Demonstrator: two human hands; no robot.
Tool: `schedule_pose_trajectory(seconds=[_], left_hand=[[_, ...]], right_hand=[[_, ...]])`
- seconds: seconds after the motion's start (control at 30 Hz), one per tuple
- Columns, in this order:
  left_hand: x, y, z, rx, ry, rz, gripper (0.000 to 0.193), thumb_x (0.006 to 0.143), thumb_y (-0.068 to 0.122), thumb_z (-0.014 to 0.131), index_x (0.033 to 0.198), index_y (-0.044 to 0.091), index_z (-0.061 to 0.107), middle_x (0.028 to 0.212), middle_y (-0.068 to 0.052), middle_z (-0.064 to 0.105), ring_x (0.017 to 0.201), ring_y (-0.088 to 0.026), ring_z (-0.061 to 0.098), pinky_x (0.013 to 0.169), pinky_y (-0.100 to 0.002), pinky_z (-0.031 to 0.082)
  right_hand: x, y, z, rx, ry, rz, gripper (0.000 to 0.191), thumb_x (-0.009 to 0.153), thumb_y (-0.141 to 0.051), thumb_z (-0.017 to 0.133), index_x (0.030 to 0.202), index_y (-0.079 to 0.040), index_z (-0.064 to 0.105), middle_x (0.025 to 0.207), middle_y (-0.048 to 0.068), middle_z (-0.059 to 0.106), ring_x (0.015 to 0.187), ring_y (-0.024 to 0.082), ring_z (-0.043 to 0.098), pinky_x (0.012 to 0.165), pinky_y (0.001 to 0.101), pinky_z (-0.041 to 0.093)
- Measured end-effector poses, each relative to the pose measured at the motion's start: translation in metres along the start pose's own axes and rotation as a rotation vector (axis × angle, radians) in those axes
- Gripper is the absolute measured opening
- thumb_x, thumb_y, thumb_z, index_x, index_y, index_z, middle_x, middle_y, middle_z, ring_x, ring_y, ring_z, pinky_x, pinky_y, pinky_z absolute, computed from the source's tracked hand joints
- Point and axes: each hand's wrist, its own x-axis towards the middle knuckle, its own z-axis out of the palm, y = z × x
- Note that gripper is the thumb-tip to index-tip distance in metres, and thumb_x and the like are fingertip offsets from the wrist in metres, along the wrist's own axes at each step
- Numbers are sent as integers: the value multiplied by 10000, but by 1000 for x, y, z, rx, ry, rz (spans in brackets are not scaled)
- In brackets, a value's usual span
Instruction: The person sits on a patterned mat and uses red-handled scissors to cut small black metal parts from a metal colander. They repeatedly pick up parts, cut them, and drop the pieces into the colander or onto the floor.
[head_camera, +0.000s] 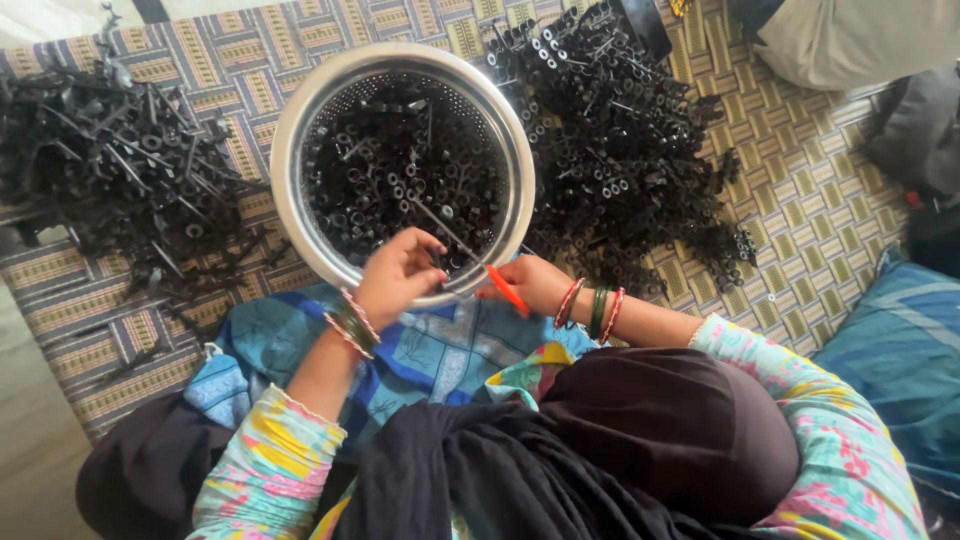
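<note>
Woven patterned mat (800, 190), steel colander (290, 130), hands (460, 280) gripping orange-handled tool (507, 290), blue cushion (900, 350)

Both hands (400, 275) (530, 283) close together, fingers curled, wrists bangled.

Single view, head-mounted: the scene is seen from above, looking steeply down and forward past the left hand (398, 275) and right hand (528, 283). Close range. Beyond the hands a steel colander (290, 150) is framed; no second view is provided.
</note>
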Motion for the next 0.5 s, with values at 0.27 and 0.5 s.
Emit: schedule_pose_trajectory(seconds=[0.27,0.5], left_hand=[[-6,38,-79,-981,483,258,393,1001,446,642,1024,54,672,873,-126,741,797,-230,746,692,-315,616],[37,47,-17,897,458,103,379,925,349,763,1131,44,674,992,-144,724,866,-287,728,731,-399,594]], right_hand=[[0,4,-2,380,-56,16,375,952,-439,679,864,-81,744,553,-15,621,469,42,509,457,238,364],[-3,-3,-10,449,-57,-39,428,1001,-447,648,756,-96,635,568,-17,610,498,44,536,478,229,380]])
